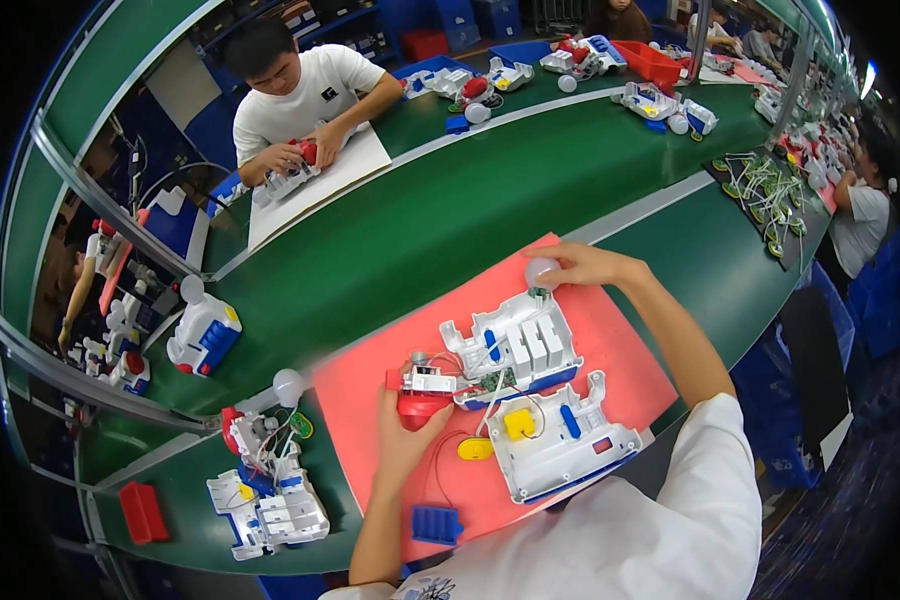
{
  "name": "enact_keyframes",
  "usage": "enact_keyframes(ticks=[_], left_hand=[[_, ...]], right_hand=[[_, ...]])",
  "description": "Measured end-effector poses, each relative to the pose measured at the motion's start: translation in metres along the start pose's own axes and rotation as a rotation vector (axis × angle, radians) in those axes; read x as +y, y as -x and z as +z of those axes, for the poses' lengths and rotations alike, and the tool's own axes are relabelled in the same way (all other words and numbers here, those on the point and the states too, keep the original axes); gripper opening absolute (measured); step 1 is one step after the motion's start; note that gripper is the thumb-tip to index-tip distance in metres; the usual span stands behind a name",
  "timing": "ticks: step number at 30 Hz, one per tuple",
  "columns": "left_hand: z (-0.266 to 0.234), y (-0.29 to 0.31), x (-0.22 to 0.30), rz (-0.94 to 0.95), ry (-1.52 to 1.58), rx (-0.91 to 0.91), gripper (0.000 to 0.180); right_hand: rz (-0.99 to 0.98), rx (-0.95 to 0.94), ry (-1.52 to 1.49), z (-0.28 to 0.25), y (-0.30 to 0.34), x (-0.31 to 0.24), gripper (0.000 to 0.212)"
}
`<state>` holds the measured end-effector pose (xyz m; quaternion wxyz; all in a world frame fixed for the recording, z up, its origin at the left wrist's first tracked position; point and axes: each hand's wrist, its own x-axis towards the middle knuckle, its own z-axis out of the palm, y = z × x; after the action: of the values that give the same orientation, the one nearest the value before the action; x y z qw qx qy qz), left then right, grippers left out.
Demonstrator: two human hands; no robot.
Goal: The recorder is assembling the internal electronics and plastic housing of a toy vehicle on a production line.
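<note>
Head view: a long green work surface (420, 265) sweeps across, and a coral-pink mat (610, 340) lies on its near side, in front of the person. Across the way, a co-worker in a white shirt (335, 95) handles a red-and-white part above a white board (270, 225). On the mat lie two white plastic shell halves with blue undersides, inner faces up: the farther, ribbed half (545, 345) and, just beside it and closer to the person, the nearer half (560, 460). Left of the mat sits another opened white shell unit (285, 515), wired to its own parts, with a small red bin (143, 513) near it. The left hand (405, 445) curls around a red-and-white housing (422, 408) at the left end of the farther half, thumb and fingers on opposite sides. The right hand (590, 265) pinches a round frosted bulb (542, 271) at that half's far edge, fingers drawn narrow. A blue ribbed block (436, 523) lies at the mat's near edge. Smallest are a yellow oval disc (475, 448) between the housing and the nearer half, and a yellow square piece (519, 424) inside that half.
</note>
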<state>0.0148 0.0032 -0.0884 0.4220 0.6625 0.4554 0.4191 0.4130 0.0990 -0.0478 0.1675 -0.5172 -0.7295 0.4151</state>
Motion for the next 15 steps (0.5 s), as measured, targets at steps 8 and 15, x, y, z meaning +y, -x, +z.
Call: enact_keyframes(ticks=[8,15], left_hand=[[-0.016,-0.05,0.058,0.399,-0.381,-0.244,0.074],[-0.01,-0.103,0.066,0.407,-0.21,-0.622,0.068]], right_hand=[[-0.15,0.367,0.379,0.009,0.024,-0.093,0.087],[-0.235,-0.087,-0.167,0.058,0.01,-0.095,0.087]])
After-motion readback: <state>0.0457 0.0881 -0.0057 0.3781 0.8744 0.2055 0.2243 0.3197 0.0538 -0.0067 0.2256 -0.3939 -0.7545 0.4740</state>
